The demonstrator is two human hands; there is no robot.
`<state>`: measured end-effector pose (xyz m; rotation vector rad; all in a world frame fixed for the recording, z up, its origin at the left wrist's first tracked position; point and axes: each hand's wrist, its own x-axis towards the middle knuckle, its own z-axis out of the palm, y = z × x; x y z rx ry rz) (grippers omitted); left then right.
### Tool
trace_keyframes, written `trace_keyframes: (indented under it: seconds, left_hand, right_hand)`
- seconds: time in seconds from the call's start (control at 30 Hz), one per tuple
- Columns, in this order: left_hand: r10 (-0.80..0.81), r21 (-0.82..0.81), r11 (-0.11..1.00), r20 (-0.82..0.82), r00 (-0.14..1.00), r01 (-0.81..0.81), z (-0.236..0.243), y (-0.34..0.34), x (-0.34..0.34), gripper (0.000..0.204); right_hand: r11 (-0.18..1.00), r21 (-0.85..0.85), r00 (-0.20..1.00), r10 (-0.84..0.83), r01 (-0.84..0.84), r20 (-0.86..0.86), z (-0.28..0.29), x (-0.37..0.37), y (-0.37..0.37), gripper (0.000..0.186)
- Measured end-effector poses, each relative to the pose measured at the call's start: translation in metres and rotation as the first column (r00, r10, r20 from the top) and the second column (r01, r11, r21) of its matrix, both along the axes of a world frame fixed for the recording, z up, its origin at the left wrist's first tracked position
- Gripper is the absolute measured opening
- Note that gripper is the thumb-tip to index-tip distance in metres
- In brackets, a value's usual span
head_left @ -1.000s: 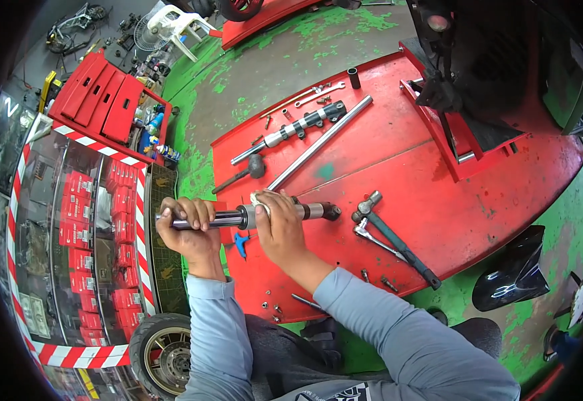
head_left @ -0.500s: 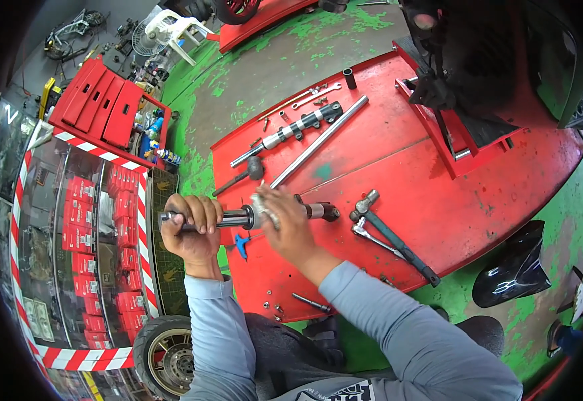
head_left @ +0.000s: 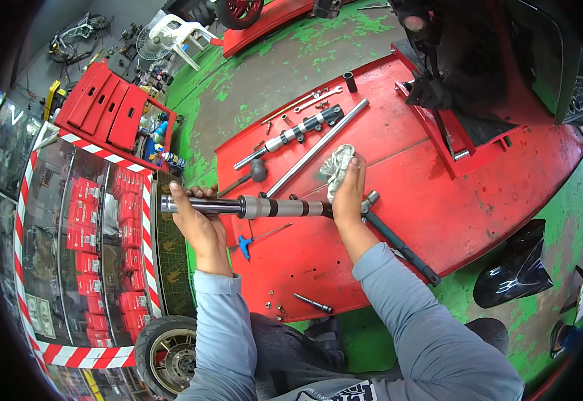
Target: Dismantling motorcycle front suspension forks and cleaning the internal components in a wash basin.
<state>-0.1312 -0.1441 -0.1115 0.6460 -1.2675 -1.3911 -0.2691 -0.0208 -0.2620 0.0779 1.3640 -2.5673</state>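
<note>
A motorcycle fork leg [head_left: 281,208] lies level above the red lift table, its polished tube toward my left and its grey and black lower part toward my right. My left hand [head_left: 204,230] is closed around the polished tube, thumb on the near side. At the other end, my right hand [head_left: 350,204] grips a crumpled whitish rag [head_left: 338,170] that stands up past the fingers. That hand covers the leg's right tip; whether it also grips the leg is hidden. Beneath the leg lies a blue-handled hex key [head_left: 244,247].
On the red table [head_left: 412,194] lie another fork leg [head_left: 298,132], a bare metal tube [head_left: 321,147], a rubber mallet [head_left: 258,171], a hammer [head_left: 402,244], a wrench [head_left: 318,98] and an upright black socket [head_left: 350,82]. A motorcycle wheel [head_left: 171,354] stands at lower left.
My right hand has moved right along the fork leg to its end, with the rag now rising above it. My left hand has turned, and its grip on the tube has loosened.
</note>
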Motion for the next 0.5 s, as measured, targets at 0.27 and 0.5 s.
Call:
trace_keyframes:
  seconds: [0.27, 0.5]
  left_hand:
    - [0.269, -0.068, 0.961, -0.018, 0.963, -0.27, 0.012, 0.027, -0.025, 0.03]
    - [0.242, -0.022, 0.97, -0.017, 0.97, -0.242, 0.01, 0.008, -0.004, 0.031]
  right_hand:
    - [0.961, 0.273, 0.726, 0.222, -0.049, -0.651, 0.006, 0.071, -0.016, 0.049]
    - [0.854, 0.501, 0.528, 0.365, 0.137, -0.767, -0.002, 0.083, -0.031, 0.042]
